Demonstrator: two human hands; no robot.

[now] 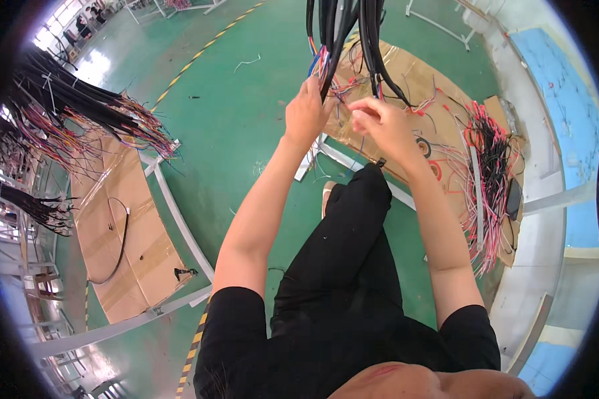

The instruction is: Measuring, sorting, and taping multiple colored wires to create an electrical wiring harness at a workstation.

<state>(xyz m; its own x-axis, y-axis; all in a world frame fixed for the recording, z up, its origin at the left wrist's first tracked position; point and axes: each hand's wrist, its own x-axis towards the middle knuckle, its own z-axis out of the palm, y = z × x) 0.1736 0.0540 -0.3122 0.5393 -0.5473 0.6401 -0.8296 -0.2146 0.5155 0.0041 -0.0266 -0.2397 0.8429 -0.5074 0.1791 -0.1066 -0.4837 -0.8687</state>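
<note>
A bundle of black-sheathed cables (343, 33) hangs at the top middle, with coloured wires (322, 63) coming out of its lower ends. My left hand (306, 114) is closed around the coloured wires and the side of a black cable. To its right, my right hand (385, 126) is held with thumb and fingers curled together just below another black cable end. Whatever lies between those fingertips, if anything, is too small to make out. Loose wire ends spread between and behind both hands.
A cardboard-covered bench (439, 73) lies beyond my hands, with a heap of red and black wires (489, 179) on its right side. At the left, more cable bundles (80, 100) hang over a second cardboard-topped bench (130, 233). A metal frame leg (309, 159) stands near my knee.
</note>
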